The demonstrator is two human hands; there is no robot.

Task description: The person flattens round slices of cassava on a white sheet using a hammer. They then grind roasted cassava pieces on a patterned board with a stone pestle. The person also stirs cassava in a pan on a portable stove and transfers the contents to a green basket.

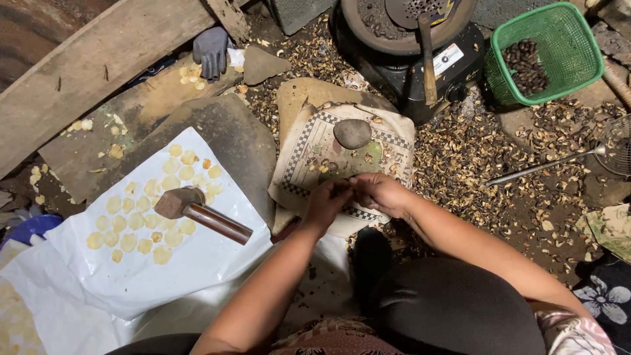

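Your left hand (327, 200) and right hand (378, 192) meet fingertip to fingertip just above your lap, both curled in a closed grip around something small that I cannot make out, perhaps a seed pinched between them. They hover over the near edge of a patterned cloth (309, 154) spread on a flat slab. Just beyond your fingers, a rounded grey stone (352, 133) sits on that cloth. To your left, a white plastic sheet (197, 263) lies on the floor with rows of flattened pale yellow discs (135, 222) on it, and a wooden-handled hammer (197, 210) rests among them. To your right, broken shells (473, 154) litter the floor, with a wire skimmer (578, 154) lying across them. Farther off, a dark stove (420, 66) carries a round pan, a green basket (545, 52) holds dark seeds, and a grey glove (211, 51) lies by a plank.
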